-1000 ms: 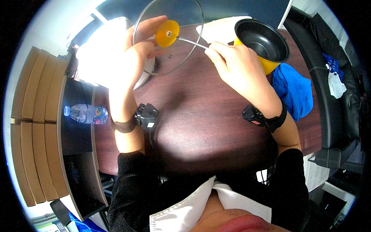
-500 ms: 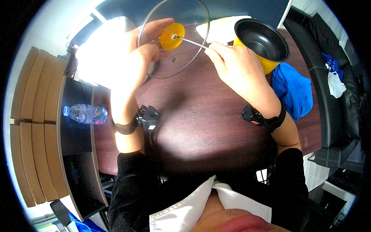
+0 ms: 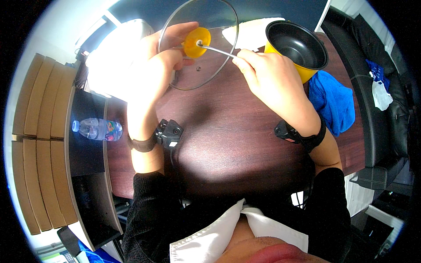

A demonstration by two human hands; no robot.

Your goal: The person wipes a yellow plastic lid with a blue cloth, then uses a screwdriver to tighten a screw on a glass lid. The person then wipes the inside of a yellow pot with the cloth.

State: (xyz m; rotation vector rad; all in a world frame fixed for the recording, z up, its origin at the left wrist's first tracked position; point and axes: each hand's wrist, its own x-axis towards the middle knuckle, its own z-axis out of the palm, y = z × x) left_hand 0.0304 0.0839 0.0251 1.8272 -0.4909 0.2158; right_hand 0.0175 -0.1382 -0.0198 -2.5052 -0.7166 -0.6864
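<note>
My left hand (image 3: 158,63) grasps the yellow knob (image 3: 193,38) at the middle of the glass lid (image 3: 219,63), fingers above and thumb below, though the glare on my skin hides exactly where they press. My right hand (image 3: 268,72) is closed round a screwdriver (image 3: 217,50); its handle is lost in my grip, and its tip meets the knob's pale centre. The lid is tilted up above the far side of the table (image 3: 245,114), left of the yellow pot (image 3: 298,46).

The tip looks the likeliest thing to fail: if I push off its axis, it could skid out of the centre and scratch the glass. If my left fingers loosen, the knob might spin along with the tool, or the lid could drop and chip its rim on the table. Swinging the lid rightward could knock it against the pot, which stands beside the blue cloth (image 3: 332,103).
</note>
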